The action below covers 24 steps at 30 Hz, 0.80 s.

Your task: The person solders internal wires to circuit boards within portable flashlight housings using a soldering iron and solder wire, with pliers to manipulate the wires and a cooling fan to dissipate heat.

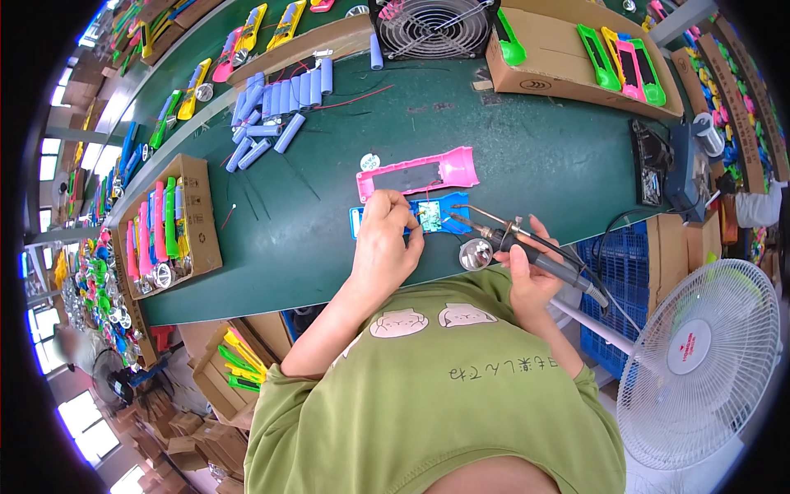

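At the near edge of the green table lies a blue plastic flashlight housing (457, 202) with a small green circuit board (429, 217) in it. My left hand (385, 239) is closed over the housing's left part, fingertips pinched beside the board; what they pinch is hidden. A soldering iron (547, 265) with a thin metal feed tube rests in my right hand (531, 280), its tip pointing left at the board's right side. Below the iron's tip sits a round silver reflector (476, 254). Just beyond the blue housing lies a pink housing (461, 167).
Blue cylindrical battery cells (288, 95) with wires lie at the far left. Cartons of coloured housings stand left (202, 214) and far right (576, 82). A black-framed fan (436, 29) is at the back. A blue soldering station (687, 165) and white fan (699, 362) stand right.
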Each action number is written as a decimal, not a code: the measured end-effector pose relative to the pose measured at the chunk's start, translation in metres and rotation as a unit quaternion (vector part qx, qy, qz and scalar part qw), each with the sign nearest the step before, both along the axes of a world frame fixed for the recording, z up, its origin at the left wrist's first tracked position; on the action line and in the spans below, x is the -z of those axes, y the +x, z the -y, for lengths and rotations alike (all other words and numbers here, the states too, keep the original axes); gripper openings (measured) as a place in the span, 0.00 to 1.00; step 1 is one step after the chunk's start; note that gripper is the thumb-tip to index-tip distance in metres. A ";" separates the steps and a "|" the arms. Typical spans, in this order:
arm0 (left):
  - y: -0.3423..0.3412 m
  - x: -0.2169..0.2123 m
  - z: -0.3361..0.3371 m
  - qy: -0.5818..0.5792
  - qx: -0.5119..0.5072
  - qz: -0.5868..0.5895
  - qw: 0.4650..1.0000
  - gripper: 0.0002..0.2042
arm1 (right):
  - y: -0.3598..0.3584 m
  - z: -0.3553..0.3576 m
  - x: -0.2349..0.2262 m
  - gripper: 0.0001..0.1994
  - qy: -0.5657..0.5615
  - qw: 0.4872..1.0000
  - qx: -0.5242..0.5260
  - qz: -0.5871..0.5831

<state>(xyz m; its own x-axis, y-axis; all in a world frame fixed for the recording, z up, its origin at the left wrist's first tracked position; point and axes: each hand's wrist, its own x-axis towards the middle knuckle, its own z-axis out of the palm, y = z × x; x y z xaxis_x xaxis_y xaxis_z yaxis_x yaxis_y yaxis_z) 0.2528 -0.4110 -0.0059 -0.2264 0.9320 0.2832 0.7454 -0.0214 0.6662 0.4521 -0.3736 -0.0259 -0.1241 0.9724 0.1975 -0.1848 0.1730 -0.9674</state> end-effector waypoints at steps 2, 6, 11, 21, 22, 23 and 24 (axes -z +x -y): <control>0.000 0.000 0.000 -0.010 -0.005 -0.003 1.000 0.06 | 0.002 0.001 0.002 0.10 0.021 1.000 -0.008 0.019; 0.000 -0.001 0.001 -0.011 -0.004 -0.003 1.000 0.06 | -0.001 0.003 0.000 0.10 -0.019 1.000 0.001 0.008; 0.000 -0.008 0.016 0.035 0.013 0.062 0.997 0.06 | -0.002 0.000 -0.004 0.11 0.021 1.000 -0.010 0.013; -0.004 0.022 0.079 0.052 -0.263 0.595 0.758 0.13 | -0.002 0.005 -0.002 0.11 -0.014 0.999 -0.040 0.023; -0.007 0.021 0.075 0.051 -0.264 0.595 0.757 0.13 | -0.001 0.003 -0.002 0.11 -0.015 0.999 -0.040 0.024; -0.011 0.020 0.070 0.083 -0.234 0.301 0.921 0.13 | 0.001 0.000 -0.003 0.11 0.037 0.997 -0.049 0.055; -0.014 0.017 0.065 0.106 -0.177 -0.029 0.978 0.14 | 0.002 -0.003 -0.003 0.11 0.089 0.991 -0.057 0.087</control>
